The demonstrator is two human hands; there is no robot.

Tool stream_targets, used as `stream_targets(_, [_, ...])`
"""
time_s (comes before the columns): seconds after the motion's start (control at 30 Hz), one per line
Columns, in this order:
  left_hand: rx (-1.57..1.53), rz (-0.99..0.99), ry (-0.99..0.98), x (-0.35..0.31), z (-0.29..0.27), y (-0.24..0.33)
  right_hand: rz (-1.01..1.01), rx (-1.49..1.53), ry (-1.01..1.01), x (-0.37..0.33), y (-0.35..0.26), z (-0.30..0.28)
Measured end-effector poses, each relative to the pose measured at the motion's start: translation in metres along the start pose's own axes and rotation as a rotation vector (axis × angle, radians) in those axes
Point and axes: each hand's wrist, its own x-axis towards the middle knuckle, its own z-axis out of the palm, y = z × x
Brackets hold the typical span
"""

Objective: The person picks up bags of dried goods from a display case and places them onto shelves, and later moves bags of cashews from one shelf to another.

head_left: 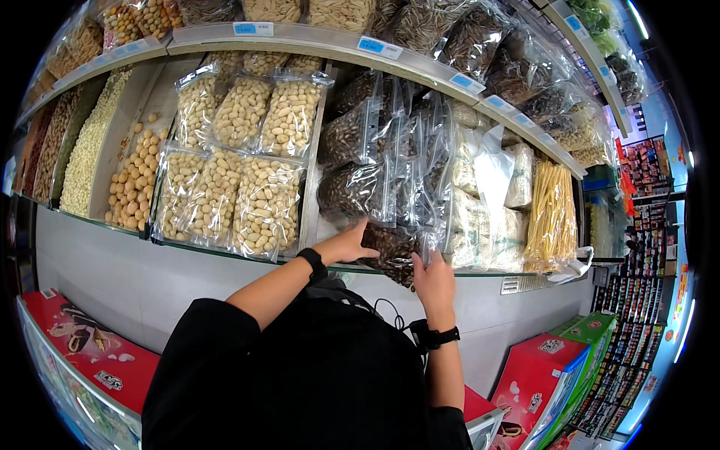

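Observation:
A clear plastic bag of dark brown pieces, perhaps dried mushrooms [391, 250], is between my hands at the front edge of the shelf bin. My left hand [349, 244] grips its left side, thumb in front and fingers partly hidden behind it. On the right, my right hand [435, 279] pinches the bag's clear edge. Behind it, similar dark bags [349, 187] are stacked in the same bin. Both wrists wear black bands.
Bags of peanuts [266, 206] fill the bin to the left, beside loose round nuts [139, 180]. White packets [472, 225] and yellow sticks [550, 217] lie to the right. An upper shelf edge [315, 43] overhangs the bins. Red display cases [94, 341] stand low on both sides.

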Motion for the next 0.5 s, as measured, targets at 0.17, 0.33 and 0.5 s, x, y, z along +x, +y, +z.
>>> stream_targets(0.17, [-0.062,-0.164,-0.162,-0.022,-0.011,0.063,-0.042,0.222,0.005,0.016,-0.014,0.006])
stream_targets(0.33, [0.004,-0.213,-0.122,-0.019,-0.004,0.062,-0.111,0.278,0.018,0.014,-0.013,0.0])
stream_targets(0.5, [0.121,-0.145,-0.09,-0.014,-0.008,0.035,0.138,0.74,0.241,-0.034,0.026,-0.021])
